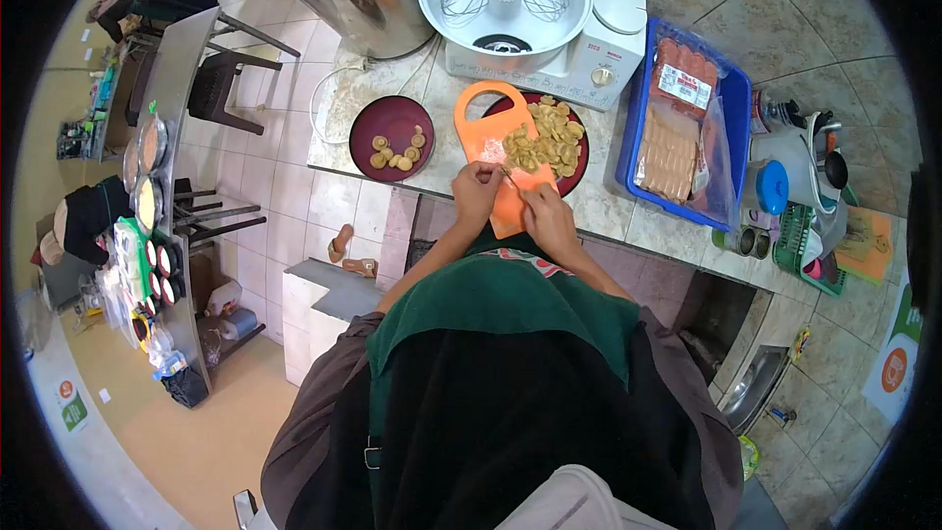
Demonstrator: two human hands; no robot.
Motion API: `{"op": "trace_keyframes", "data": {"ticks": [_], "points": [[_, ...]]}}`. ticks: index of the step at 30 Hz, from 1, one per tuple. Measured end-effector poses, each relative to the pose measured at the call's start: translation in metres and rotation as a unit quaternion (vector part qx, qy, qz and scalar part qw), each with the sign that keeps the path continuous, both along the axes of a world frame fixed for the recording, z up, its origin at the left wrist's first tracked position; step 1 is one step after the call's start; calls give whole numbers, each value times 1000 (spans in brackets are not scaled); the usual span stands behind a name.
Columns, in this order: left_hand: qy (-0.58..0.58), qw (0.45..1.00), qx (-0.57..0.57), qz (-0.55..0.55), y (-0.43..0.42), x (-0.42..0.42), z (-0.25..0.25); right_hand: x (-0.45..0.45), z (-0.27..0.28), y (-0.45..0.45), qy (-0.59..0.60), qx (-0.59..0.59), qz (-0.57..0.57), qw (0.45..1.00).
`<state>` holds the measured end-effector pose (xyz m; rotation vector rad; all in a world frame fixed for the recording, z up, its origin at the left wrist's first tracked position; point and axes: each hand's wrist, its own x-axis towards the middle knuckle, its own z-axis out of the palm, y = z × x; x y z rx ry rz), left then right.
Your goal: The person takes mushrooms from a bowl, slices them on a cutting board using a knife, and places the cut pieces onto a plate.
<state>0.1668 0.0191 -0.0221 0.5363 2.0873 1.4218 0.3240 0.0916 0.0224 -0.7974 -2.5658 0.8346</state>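
An orange cutting board [481, 142] with a handle slot lies partly over a dark red plate [586, 152]. Sliced mushrooms [549, 142] are heaped across the board and that plate. My left hand [476, 188] is closed at the board's left edge, its fingertips pinched; what they hold is too small to make out. Over the board's lower right side, my right hand [549, 219] is closed on a small knife [507, 177], whose thin blade points toward my left hand. Several whole mushrooms [397, 152] sit on another dark red plate [365, 128] to the left.
Behind the board stands a white mixer [579, 64] with a whisk bowl [432, 0], beside a large metal pot [378, 15]. A blue tray [628, 152] of packaged sausages [667, 152] is on the right. Other people [93, 221] are at the far left.
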Motion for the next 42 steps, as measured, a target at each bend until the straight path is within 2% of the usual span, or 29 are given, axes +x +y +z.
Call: {"op": "trace_keyframes", "data": {"ticks": [2,6,8,17,21,24,27,30,33,35,37,40,42], "points": [[-18,999,29,-2,-1,-1,-6,19,1,-4,-1,-29,-5,1000],[-44,995,85,4,-4,2,-19,-1,18,0,17,6,-3,1000],[-39,996,74,2,-4,2,-19,-16,17,6,28,46,12,998],[-29,997,70,8,-4,3,-17,-32,6,13,6,67,38,997],[-36,996,76,11,-4,5,-15,-30,1,7,-4,28,10,1000],[25,999,19,6,-1,5,-1,13,-2,-5,-3,-33,-6,999],[-17,999,38,-15,11,-1,13,33,9,-7,34,-71,-37,996],[153,987,26,-49,25,-16,7,31,23,-2,18,-76,-57,995],[255,967,8,-10,22,-48,57,28,30,1,23,-83,-76,993],[335,938,46,72,8,-84,53,29,31,1,24,-99,-96,990],[371,922,-84,75,-9,-123,30,29,30,0,31,-96,-93,991],[278,909,-305,-57,-18,-136,39,26,30,-1,45,-90,-84,991],[291,899,-292,-148,-18,-164,11,21,30,-3,51,-90,-75,992]]}}
